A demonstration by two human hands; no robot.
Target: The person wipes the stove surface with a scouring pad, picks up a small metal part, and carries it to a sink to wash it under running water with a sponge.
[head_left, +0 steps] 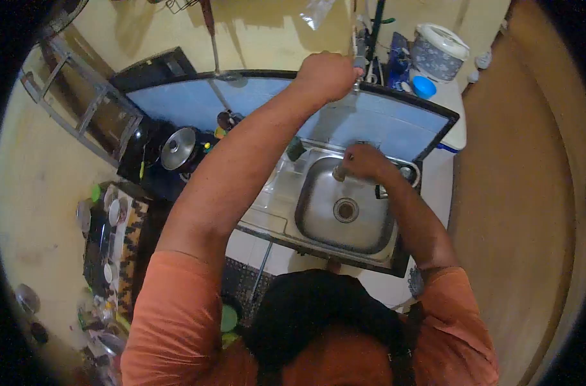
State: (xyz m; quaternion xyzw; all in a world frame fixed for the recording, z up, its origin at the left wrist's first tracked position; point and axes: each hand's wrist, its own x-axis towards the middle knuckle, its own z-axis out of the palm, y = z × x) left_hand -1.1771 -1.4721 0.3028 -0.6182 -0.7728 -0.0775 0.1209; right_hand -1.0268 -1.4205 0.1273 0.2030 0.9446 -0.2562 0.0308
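My left arm reaches up and forward, and my left hand (pixel 327 76) is closed at the top of the blue tiled backsplash (pixel 396 122). Its fingers meet a grey pipe fitting (pixel 359 62) on the wall; the exact grip is hidden. Lower down, my right hand (pixel 369 162) is wrapped around a faucet at the back of the steel sink (pixel 312 212). Only the faucet's short metal end (pixel 338 173) shows below the fingers. The drain (pixel 346 210) is in the basin floor, and no running water can be made out.
Left of the sink, a lidded pot (pixel 178 148) stands on a dark stove. A green scrubber (pixel 295 150) lies near the basin's back left. On the right ledge are a blue bowl (pixel 423 87) and a patterned container (pixel 438 55). A metal ladder (pixel 87 106) leans at the far left.
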